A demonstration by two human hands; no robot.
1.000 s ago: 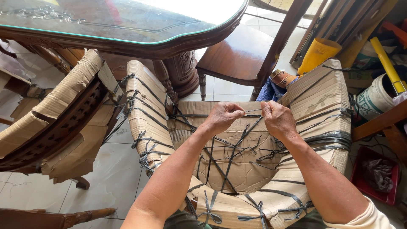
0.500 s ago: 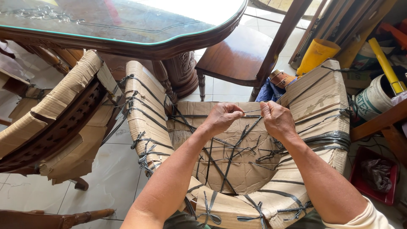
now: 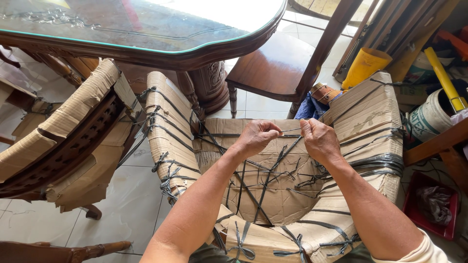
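A chair wrapped in brown cardboard [image 3: 273,199] and tied with dark plastic straps stands in front of me. My left hand [image 3: 257,137] and my right hand [image 3: 319,140] are both closed on one thin dark strap [image 3: 291,130], held taut between them above the seat. Further straps [image 3: 265,187] cross the cardboard seat below my hands. The wrapped armrests rise on the left [image 3: 168,126] and on the right [image 3: 365,117].
A second cardboard-wrapped wooden chair [image 3: 63,141] stands at the left. A glass-topped carved wooden table [image 3: 146,34] and a bare wooden chair [image 3: 278,63] are ahead. A yellow container [image 3: 364,65], a white bucket [image 3: 429,117] and a red tray [image 3: 431,204] sit at the right.
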